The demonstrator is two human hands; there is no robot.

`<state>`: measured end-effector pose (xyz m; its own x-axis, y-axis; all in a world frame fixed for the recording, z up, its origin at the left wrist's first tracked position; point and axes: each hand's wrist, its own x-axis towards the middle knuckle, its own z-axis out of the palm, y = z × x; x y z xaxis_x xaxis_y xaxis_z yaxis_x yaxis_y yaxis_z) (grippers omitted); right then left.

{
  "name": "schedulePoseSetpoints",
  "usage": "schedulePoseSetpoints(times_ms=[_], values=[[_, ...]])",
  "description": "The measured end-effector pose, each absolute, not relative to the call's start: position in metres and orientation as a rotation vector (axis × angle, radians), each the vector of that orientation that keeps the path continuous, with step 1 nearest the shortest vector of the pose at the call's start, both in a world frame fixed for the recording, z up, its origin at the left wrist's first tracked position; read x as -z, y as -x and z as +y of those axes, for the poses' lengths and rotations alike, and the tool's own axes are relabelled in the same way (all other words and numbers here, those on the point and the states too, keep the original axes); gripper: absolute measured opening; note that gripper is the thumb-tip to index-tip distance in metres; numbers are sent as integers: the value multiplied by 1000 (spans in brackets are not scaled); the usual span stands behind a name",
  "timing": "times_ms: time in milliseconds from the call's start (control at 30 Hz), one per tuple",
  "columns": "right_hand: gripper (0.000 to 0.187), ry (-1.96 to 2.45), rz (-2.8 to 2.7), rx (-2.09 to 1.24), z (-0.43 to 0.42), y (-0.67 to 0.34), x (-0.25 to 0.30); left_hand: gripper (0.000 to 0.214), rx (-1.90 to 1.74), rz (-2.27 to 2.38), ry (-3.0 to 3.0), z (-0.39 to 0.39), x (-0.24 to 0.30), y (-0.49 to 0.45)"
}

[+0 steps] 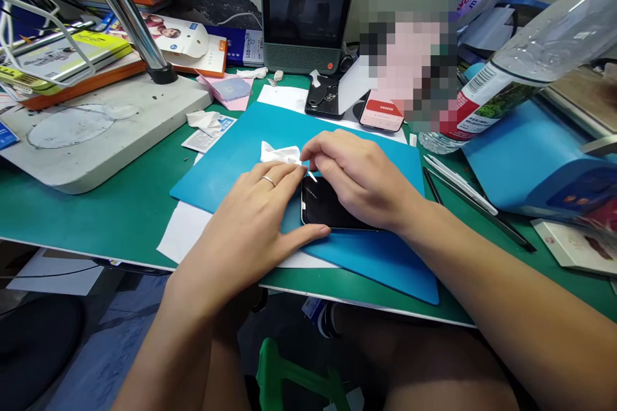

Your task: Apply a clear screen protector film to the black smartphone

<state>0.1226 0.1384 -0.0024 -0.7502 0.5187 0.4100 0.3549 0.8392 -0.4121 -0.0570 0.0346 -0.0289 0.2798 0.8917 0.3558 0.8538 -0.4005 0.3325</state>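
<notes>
A black smartphone [324, 204] lies screen up on a blue work mat [366, 257]. My left hand [255, 218] rests flat beside the phone's left edge, thumb along its near corner, a ring on one finger. My right hand [359, 173] lies over the phone's right part, fingers pinched on a small white tab [312, 174] at the phone's top corner. A crumpled white wipe [278, 153] sits on the mat just beyond my left fingertips.
A grey microscope base [96, 122] with its metal post stands at the left. A small screen device [306, 13] is at the back. A plastic water bottle [511, 70] lies at the right. Tweezers [463, 186] and a red-white phone [382, 114] rest nearby.
</notes>
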Motion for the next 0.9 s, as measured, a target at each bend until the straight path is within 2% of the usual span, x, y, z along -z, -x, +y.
schedulePoseSetpoints(times_ms=[400, 600, 733, 900], values=[[29, 637, -2418, -413, 131, -125, -4, 62, -865, 1637, -2415, 34, 25, 57], [29, 629, -2553, -257, 139, -155, -42, 60, -878, 1693, -2272, 34, 23, 56], [23, 617, -2686, -329, 137, -188, -59, 56, -843, 1718, -2237, 36, 22, 54], [16, 594, -2644, -326, 136, -216, -44, 52, -838, 1740, -2132, 39, 19, 53]])
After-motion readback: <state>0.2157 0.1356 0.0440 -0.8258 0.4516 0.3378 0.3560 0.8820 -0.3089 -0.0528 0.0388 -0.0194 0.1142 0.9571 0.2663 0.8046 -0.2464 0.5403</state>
